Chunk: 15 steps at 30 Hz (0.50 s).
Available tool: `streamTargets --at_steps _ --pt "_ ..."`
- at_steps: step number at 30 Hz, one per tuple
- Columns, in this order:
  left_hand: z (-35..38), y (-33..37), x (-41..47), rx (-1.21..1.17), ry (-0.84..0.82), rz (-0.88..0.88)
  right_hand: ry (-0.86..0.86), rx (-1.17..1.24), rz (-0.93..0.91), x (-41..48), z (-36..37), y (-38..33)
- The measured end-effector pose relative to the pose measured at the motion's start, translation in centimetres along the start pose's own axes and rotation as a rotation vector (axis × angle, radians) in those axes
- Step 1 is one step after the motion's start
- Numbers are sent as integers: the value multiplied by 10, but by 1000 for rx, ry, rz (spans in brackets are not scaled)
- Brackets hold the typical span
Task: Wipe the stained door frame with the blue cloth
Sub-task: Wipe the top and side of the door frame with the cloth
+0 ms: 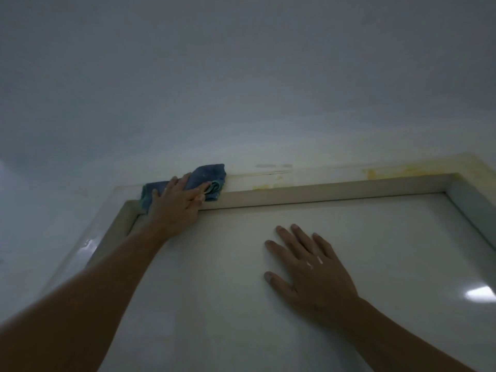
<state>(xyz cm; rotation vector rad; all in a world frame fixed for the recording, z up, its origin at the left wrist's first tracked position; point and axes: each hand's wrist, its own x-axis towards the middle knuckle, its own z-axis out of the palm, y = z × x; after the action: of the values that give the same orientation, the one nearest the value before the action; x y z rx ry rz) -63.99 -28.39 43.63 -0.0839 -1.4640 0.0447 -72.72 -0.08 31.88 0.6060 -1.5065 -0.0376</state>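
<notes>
Head view, looking up at the top of a door. The door frame (322, 196) is pale, its header runs side to side, and both top corners are in shot.

The blue cloth (208, 174) is on the header, just to the 3 o'clock side of the frame's 11 o'clock corner. It's bunched, with a teal edge showing at both ends, and laps from the front face down onto the inner lip.

The left grip (174, 204) is a bare hand lying on top of the cloth. The thumb is out at 9 o'clock and the fingers are bent over the cloth, tips tucked into a fold at its 3 o'clock end. It holds the cloth and presses it to the frame. The forearm enters from 7 o'clock.

The yellow stains (386, 171) have their biggest patch on the header face toward the 1 o'clock corner, well apart from the cloth. A smaller smear (264, 187) sits nearer, at 3 o'clock of the cloth, not touching it.

The right grip (308, 264) is bare and flat on the door panel (214, 304). Its fingers are straight and spread, pointing to 11 o'clock, holding nothing. It sits at 4 o'clock of the left grip, below the header and off the frame. There are a few white flecks on the back of the hand. The forearm enters from 5 o'clock.

The panel is glossy, with a bright light reflection (480, 294) at its 3 o'clock edge. The wall (241, 76) above is plain and dim, with two faint grey marks (273, 165) just above the header.
</notes>
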Motion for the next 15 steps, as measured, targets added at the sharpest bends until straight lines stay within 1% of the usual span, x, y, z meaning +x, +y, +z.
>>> streamTargets --at_steps 6,10,12,15 --pt "16 82 6 -7 18 56 -6 -3 3 -24 -13 37" --pt "25 140 10 -17 34 56 -10 -14 6 -38 -23 62" --pt "28 170 12 -22 25 67 -16 -18 10 -42 -25 69" --pt "35 224 18 -37 -9 134 -17 -14 15 -43 -26 71"
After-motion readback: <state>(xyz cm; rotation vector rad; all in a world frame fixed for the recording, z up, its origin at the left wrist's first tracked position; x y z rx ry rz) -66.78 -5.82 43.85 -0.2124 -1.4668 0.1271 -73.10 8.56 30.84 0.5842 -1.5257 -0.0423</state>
